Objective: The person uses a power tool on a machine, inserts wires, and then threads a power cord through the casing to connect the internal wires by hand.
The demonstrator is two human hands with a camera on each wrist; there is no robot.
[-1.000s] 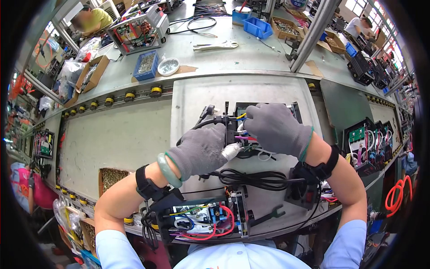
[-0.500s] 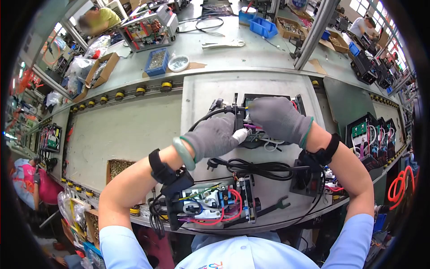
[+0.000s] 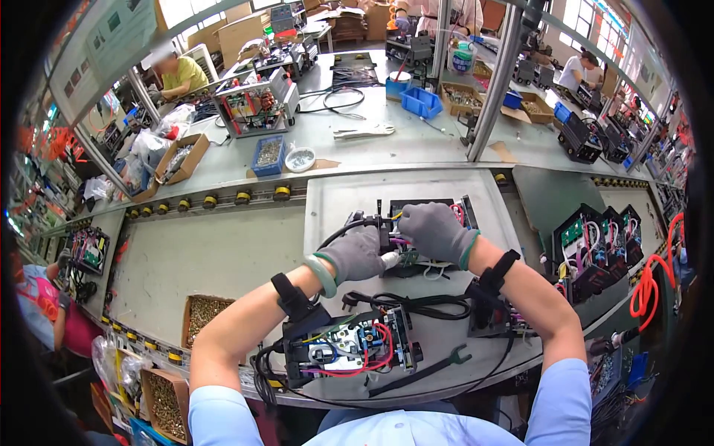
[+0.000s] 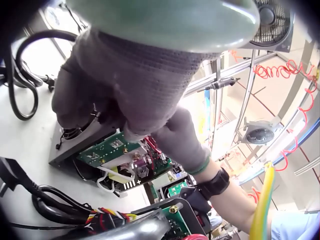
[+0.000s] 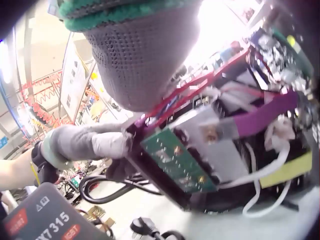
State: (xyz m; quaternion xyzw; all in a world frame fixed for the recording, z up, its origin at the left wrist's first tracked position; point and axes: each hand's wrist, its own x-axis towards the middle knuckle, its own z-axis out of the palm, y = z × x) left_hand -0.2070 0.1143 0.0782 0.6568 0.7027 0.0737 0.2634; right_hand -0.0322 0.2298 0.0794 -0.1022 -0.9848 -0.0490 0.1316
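A black-cased electrical unit (image 3: 468, 212) lies on the pale board, with a green circuit board (image 5: 172, 155) and purple and white wires inside. My gloved left hand (image 3: 357, 253) grips its black end panel (image 3: 384, 236), the white-wrapped thumb (image 5: 111, 145) against the inner side. A black power cord (image 3: 336, 233) meets the panel beside those fingers. From the panel a short yellow wire (image 3: 397, 216) runs to the curled fingertips of my gloved right hand (image 3: 435, 232), which pinch it over the open inside. In the right wrist view these fingertips are hidden behind the casing.
Nearer me stand a second open unit (image 3: 349, 348), a coiled black cord (image 3: 424, 305) and a dark wrench-like tool (image 3: 424, 370). Several units (image 3: 595, 241) line the right side. Behind are a blue parts bin (image 3: 268, 154), a white dish (image 3: 300, 159) and a metal post (image 3: 492, 97).
The head view has tilted upward, showing more of the far workbench. Both hands stay at the same unit, the left on its panel and the right at the yellow wire.
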